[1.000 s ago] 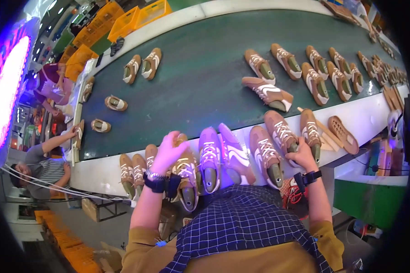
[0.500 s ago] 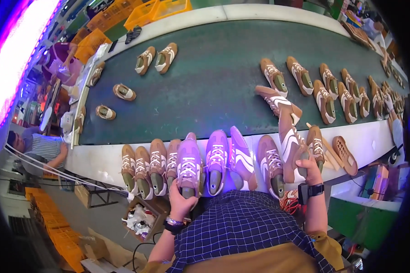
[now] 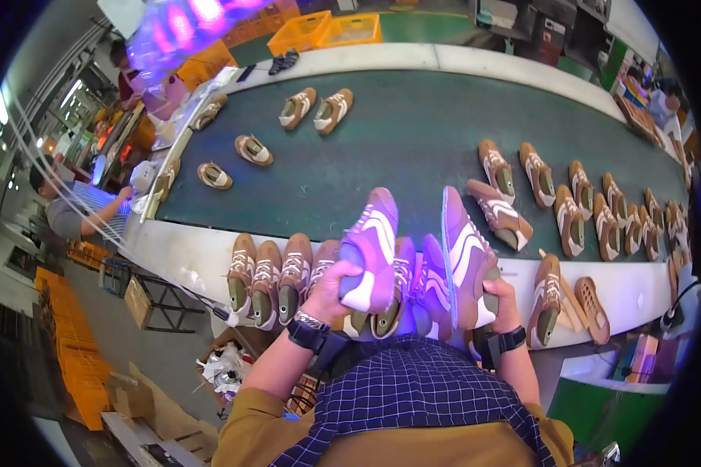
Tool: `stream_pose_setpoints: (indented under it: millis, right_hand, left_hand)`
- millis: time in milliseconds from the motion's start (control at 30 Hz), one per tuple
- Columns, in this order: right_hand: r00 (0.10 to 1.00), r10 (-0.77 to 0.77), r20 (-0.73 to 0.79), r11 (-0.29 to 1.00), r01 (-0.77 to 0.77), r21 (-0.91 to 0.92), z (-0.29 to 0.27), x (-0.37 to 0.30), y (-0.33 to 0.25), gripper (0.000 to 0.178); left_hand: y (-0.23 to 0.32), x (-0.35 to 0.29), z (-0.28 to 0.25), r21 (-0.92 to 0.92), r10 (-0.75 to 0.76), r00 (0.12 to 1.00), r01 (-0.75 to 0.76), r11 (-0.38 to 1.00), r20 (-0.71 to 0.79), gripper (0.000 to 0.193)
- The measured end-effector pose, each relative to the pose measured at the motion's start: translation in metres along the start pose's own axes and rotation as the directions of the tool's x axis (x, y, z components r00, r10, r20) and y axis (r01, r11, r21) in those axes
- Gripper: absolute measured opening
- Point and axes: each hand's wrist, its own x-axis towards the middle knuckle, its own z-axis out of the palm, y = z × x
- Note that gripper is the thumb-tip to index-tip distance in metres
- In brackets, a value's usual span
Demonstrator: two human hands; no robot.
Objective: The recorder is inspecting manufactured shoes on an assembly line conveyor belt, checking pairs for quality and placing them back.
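Observation:
My left hand [image 3: 331,292] is closed round the heel of a brown sneaker [image 3: 379,247] with white stripes. That sneaker is raised above the white ledge, toe up, its striped side showing. My right hand [image 3: 504,302] grips the heel of a similar sneaker [image 3: 463,261], tilted with its sole edge toward the left one. Purple light falls on both. Between and behind them, partly hidden, more sneakers stand on the ledge, among them a laced one [image 3: 403,268] and one turned sideways [image 3: 435,280]. Dark green shoe lasts fill several of the shoes.
Several sneakers [image 3: 266,280] line the ledge [image 3: 187,253] at left. Right of my hands are another sneaker [image 3: 546,300], wooden sticks [image 3: 572,300] and a perforated brown piece [image 3: 592,310]. Beyond, the green belt [image 3: 382,148] carries more sneakers, one lying sideways [image 3: 498,214]. Other people are at far left and right.
My left hand has lifted its sneaker off the ledge and turned it side-on. My right hand has brought its sneaker leftward, closer to the other. The whole view has shifted.

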Motion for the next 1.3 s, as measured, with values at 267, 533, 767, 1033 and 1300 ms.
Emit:
stream_pose_setpoints:
  millis: [267,533,767,1033,1300]
  right_hand:
    - [0.996,-0.013,-0.088,0.997,0.02,0.081,0.015,-0.005,-0.007,0.069]
    - [0.964,-0.26,0.054,0.939,0.265,-0.22,0.08,-0.015,-0.03,0.084]
    - [0.982,-0.166,0.093,0.936,0.187,-0.299,0.099,-0.024,-0.046,0.086]
    - [0.982,-0.178,0.064,0.875,0.188,-0.446,0.091,-0.022,-0.04,0.086]
    - [0.908,-0.353,0.227,0.928,0.37,-0.037,0.074,-0.004,-0.027,0.078]
  left_hand:
    - [-0.01,0.021,0.017,0.197,-0.039,0.998,0.028,0.98,0.054,0.054]
    - [-0.002,0.011,0.057,0.262,0.383,0.858,-0.479,0.838,0.343,0.099]
    - [-0.021,0.01,0.057,0.126,0.183,0.968,-0.205,0.971,0.17,0.107]
    - [-0.028,0.016,0.032,0.132,0.196,0.976,-0.207,0.969,0.096,0.109]
    - [-0.026,0.011,0.03,0.143,0.243,0.955,-0.267,0.953,0.169,0.113]
